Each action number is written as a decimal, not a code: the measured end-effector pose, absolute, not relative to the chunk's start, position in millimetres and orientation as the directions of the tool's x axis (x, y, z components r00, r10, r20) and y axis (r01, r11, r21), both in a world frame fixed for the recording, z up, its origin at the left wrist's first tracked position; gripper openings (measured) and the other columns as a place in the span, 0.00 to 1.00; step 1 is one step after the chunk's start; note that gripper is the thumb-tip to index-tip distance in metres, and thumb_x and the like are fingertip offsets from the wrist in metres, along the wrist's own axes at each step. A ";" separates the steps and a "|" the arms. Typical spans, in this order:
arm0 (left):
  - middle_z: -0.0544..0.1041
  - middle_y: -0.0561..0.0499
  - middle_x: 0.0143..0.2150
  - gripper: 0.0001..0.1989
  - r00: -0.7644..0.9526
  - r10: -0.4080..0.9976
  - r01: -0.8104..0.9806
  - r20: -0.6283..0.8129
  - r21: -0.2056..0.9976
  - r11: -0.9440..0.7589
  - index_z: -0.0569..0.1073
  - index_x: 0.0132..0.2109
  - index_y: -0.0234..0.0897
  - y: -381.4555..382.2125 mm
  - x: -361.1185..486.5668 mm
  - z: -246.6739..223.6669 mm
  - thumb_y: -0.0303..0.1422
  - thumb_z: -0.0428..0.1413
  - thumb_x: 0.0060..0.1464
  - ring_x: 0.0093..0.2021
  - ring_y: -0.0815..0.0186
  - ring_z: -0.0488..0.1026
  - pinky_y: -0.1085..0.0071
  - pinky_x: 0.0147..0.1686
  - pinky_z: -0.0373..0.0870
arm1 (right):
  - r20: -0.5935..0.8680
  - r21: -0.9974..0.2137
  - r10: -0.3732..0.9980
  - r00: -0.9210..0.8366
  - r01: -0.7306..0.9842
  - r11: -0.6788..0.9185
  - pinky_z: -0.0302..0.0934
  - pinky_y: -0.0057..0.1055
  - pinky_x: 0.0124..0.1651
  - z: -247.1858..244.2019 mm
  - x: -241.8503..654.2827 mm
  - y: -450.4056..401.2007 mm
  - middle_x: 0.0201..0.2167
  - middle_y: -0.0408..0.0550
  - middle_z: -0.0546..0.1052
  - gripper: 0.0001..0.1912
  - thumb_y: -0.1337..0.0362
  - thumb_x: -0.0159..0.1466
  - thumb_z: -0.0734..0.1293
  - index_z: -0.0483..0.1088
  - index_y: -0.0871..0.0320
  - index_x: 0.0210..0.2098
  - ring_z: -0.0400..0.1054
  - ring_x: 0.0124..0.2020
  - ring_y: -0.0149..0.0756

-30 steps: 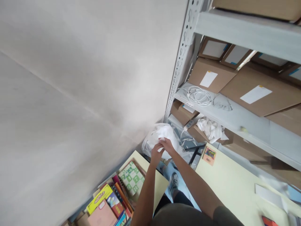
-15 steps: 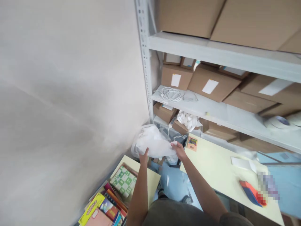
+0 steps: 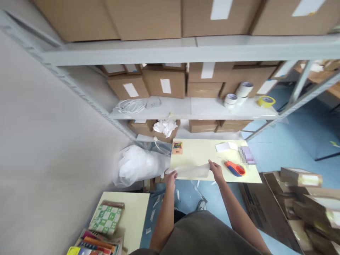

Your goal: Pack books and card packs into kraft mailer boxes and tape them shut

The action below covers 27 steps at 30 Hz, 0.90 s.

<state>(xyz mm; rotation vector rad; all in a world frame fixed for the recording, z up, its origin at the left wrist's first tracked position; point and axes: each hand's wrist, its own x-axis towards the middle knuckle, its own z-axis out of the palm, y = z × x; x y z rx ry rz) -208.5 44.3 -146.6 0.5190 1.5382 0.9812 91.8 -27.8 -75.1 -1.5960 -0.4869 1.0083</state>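
Between my two hands a thin, translucent white sheet (image 3: 193, 171) is stretched level over the near edge of the pale yellow table (image 3: 198, 152). My left hand (image 3: 170, 177) pinches its left end, and my right hand (image 3: 216, 171) pinches its right end. Whether it is a flat piece or a flattened bag, I cannot tell. On the tabletop lie a small orange card box with a colourful picture (image 3: 177, 147), a white folded paper (image 3: 226, 146), and an orange-and-blue tape dispenser-like object (image 3: 235, 168) just right of my right hand. A blurred purple item (image 3: 247, 155) is beside it.
A large white plastic bag (image 3: 139, 163) bulges left of the table. Shelves (image 3: 172, 108) hold cardboard boxes (image 3: 163, 83), coiled cable (image 3: 130, 106), white tape rolls (image 3: 230, 100) and yellow tape (image 3: 266, 101). Books (image 3: 98, 244) lie on a low table (image 3: 135, 212); cartons (image 3: 305, 198) stand right.
My view has turned right. Both hands, still holding the sheet, have moved from in front of the large white bag to the table's near edge, and the sheet is drawn out flatter.
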 end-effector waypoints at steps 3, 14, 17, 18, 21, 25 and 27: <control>0.81 0.51 0.30 0.13 -0.197 0.767 -0.214 -0.610 0.791 0.574 0.77 0.35 0.39 33.6 -152.4 -146.0 0.33 0.72 0.43 0.36 0.59 0.83 0.66 0.38 0.80 | -0.372 -0.928 0.670 0.642 -0.234 -0.291 0.68 0.38 0.40 -82.4 151.6 -60.5 0.24 0.53 0.79 0.32 0.31 0.55 0.72 0.72 0.55 0.21 0.77 0.32 0.46; 0.85 0.42 0.43 0.09 -0.102 0.862 -0.239 -0.497 0.853 0.464 0.78 0.39 0.36 69.4 -123.9 -112.6 0.34 0.67 0.51 0.50 0.58 0.84 0.65 0.49 0.79 | -0.275 -0.954 0.895 0.351 -0.215 -0.209 0.70 0.42 0.48 -97.0 222.2 -21.4 0.51 0.56 0.83 0.22 0.60 0.47 0.74 0.79 0.55 0.43 0.78 0.51 0.51; 0.85 0.40 0.45 0.08 -0.126 0.866 -0.249 -0.484 0.861 0.444 0.78 0.39 0.36 76.2 -138.9 -114.8 0.33 0.66 0.52 0.53 0.58 0.83 0.65 0.50 0.79 | -0.205 -0.968 0.930 0.305 -0.202 -0.148 0.69 0.42 0.52 -97.3 225.2 -6.2 0.57 0.55 0.80 0.24 0.63 0.50 0.73 0.78 0.53 0.48 0.77 0.54 0.49; 0.85 0.40 0.45 0.09 -0.130 0.853 -0.250 -0.505 0.849 0.465 0.79 0.40 0.36 75.9 -141.5 -119.0 0.32 0.67 0.52 0.52 0.58 0.83 0.65 0.50 0.79 | -0.205 -0.972 0.932 0.298 -0.174 -0.158 0.69 0.41 0.52 -101.1 225.4 -3.3 0.57 0.55 0.80 0.24 0.63 0.50 0.72 0.78 0.53 0.48 0.77 0.54 0.48; 0.85 0.41 0.42 0.11 -0.144 0.768 -0.234 -0.624 0.775 0.587 0.80 0.43 0.36 71.5 -140.1 -141.0 0.29 0.69 0.51 0.47 0.58 0.85 0.65 0.48 0.80 | -0.276 -0.961 0.921 0.273 -0.074 -0.266 0.70 0.41 0.48 -124.1 223.2 2.8 0.51 0.56 0.83 0.20 0.62 0.50 0.71 0.79 0.56 0.44 0.78 0.50 0.47; 0.84 0.45 0.36 0.18 -0.207 0.785 0.056 -0.583 0.794 0.605 0.78 0.50 0.37 68.8 -130.0 -179.0 0.27 0.68 0.53 0.41 0.59 0.85 0.64 0.45 0.80 | -0.357 -0.904 0.862 0.359 0.100 -0.416 0.71 0.43 0.51 -165.9 218.8 13.3 0.43 0.53 0.84 0.13 0.64 0.52 0.68 0.78 0.56 0.38 0.78 0.46 0.46; 0.83 0.46 0.37 0.21 -0.210 0.849 0.274 -0.485 0.804 0.527 0.76 0.55 0.36 69.3 -128.8 -193.2 0.28 0.67 0.53 0.41 0.57 0.85 0.62 0.44 0.80 | -0.376 -0.847 0.822 0.428 0.200 -0.492 0.70 0.43 0.54 -182.5 217.8 19.4 0.42 0.53 0.85 0.13 0.67 0.53 0.67 0.79 0.56 0.37 0.78 0.47 0.46</control>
